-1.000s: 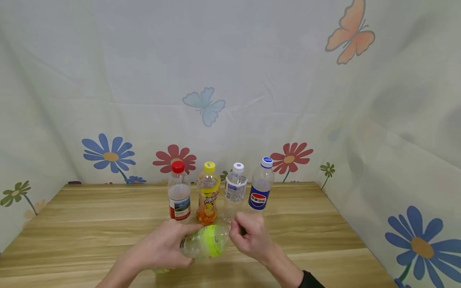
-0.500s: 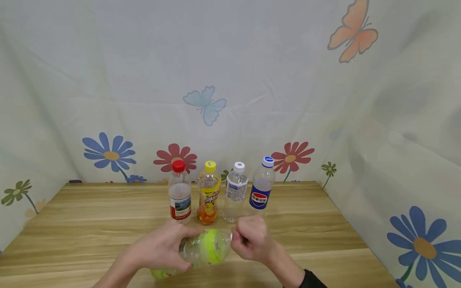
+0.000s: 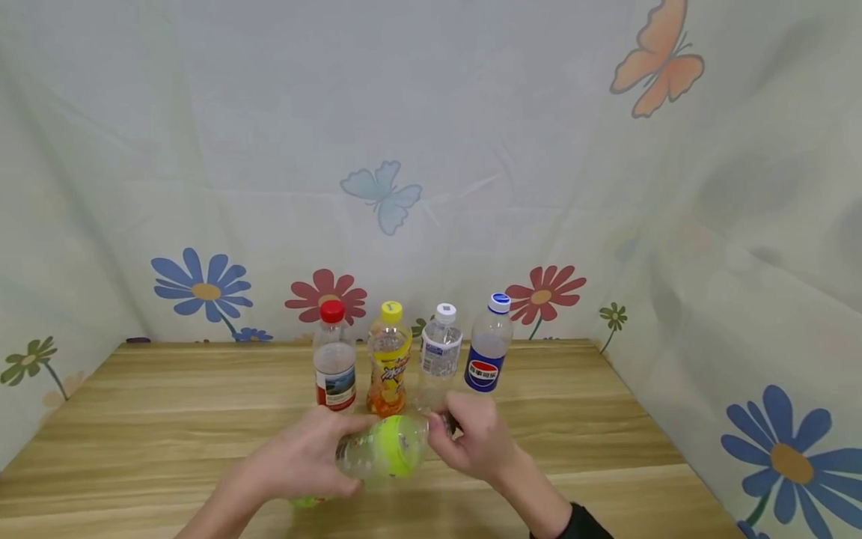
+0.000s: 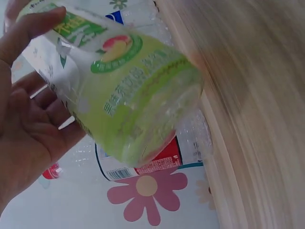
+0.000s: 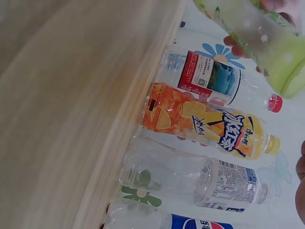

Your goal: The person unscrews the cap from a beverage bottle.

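Observation:
A clear plastic drink bottle with a green label (image 3: 380, 453) lies tilted in the air, its base toward the lower left and its neck to the right. My left hand (image 3: 306, 457) grips the bottle's middle, thumb on the near side and fingers on the far side. In the left wrist view, peach artwork shows on the bottle's label (image 4: 119, 71). My right hand (image 3: 474, 438) is curled around the neck end, where the cap is hidden by the fingers. Only the edge of the right hand (image 5: 300, 191) shows in the right wrist view.
Behind the hands stand a red-capped bottle (image 3: 335, 367), a yellow-capped iced tea bottle (image 3: 388, 374), a white-capped clear bottle (image 3: 441, 359) and a blue-labelled Pepsi bottle (image 3: 486, 363). They stand upright in a row on the wooden table (image 3: 182, 404). A flowered cloth (image 3: 269, 150) hangs behind.
The green-labelled bottle and both hands dip slightly, then rise back a little. Both hands keep their hold, and the standing bottles stay put.

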{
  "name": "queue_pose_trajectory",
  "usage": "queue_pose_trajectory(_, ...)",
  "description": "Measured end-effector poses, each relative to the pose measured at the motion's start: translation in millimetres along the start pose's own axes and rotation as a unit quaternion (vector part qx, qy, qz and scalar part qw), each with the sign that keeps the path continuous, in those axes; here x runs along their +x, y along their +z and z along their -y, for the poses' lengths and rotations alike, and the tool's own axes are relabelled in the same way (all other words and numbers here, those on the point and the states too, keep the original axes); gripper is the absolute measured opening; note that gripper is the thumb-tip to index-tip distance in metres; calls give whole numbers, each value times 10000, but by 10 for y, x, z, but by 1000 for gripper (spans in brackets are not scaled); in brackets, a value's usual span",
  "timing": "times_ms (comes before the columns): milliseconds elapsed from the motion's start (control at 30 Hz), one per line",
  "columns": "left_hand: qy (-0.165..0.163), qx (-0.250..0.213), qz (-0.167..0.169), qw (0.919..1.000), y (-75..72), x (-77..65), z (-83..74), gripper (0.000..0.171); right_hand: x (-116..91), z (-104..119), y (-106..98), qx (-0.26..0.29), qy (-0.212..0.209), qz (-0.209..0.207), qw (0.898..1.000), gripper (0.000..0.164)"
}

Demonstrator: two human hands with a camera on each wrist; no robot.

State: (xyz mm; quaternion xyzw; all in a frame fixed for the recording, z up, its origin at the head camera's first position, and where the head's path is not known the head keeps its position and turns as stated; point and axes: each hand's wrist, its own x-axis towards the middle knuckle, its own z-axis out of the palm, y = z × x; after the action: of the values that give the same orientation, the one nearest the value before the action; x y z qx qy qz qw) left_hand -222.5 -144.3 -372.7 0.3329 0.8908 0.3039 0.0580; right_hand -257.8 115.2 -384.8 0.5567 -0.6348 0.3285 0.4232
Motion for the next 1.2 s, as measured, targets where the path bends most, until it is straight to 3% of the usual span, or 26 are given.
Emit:
queue_pose_trajectory(167, -155, 626, -435, 9970, 8, 14, 10, 64, -73, 6, 8, 334, 1457, 263, 9884, 9)
queue_pose_trajectory(367, -387, 1048, -755, 9909, -14, 11, 1, 67, -39, 41, 1, 460, 2716, 540, 9598, 6)
queue_pose_trajectory(500, -581, 1402, -917, 9842, -3, 15, -14, 68, 13, 78, -16, 588, 3465, 687, 9337, 12)
queue_pose_trajectory(633, -612, 1698, -1110, 9773, 16, 19, -20, 69, 38, 94, -24, 966, 4160, 776, 9009, 10)
queue_pose_trajectory(800, -634, 1932, -1228, 9714, 28, 26, -14, 69, 23, 77, -21, 1578, 4753, 819, 8617, 11)
queue_pose_trajectory(933, -676, 2107, -1295, 9666, 36, 30, -10, 69, 26, 75, -17, 1708, 4840, 835, 8542, 14)
queue_pose_trajectory(1067, -676, 2170, -1345, 9645, 34, 32, -9, 69, 14, 77, 1, 1847, 4718, 688, 8594, 16)
queue_pose_trajectory(1200, -696, 2023, -1321, 9679, 19, 37, -3, 68, -7, 78, 21, 1926, 4562, 567, 8669, 16)
